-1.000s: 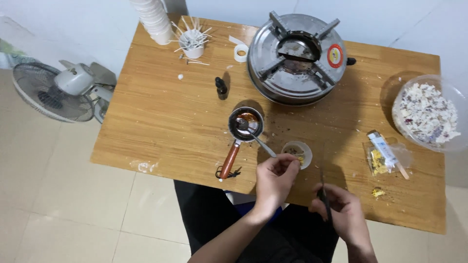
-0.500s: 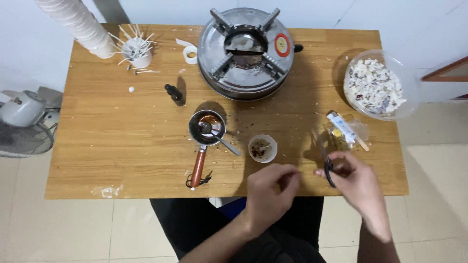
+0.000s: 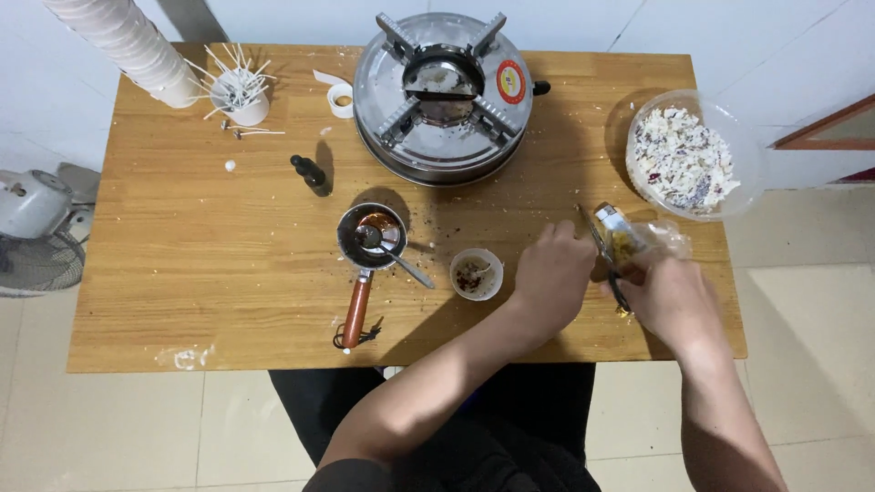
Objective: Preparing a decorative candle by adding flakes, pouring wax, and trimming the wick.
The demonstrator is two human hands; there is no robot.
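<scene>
1. On the wooden counter stand one round gas stove, one small saucepan with a red handle and a spoon in it, one small white cup, one dark dropper bottle, one white pot of wicks, one stack of white cups and one clear bowl of white flakes.
2. Two hands work at the right front edge — the left hand lies loosely curled, knuckles up, just beside the clear packet; whether its grip pinches anything cannot be told.
3. The right hand is closed around the dark tweezers, whose tips point at the packet.
4. The packet lies between the two hands, below the bowl.
5. Half a second earlier both hands hovered at the counter's front edge, short of the packet — now they have reached forward and to the right, onto it.
6. One fan stands on the floor at the left.
</scene>
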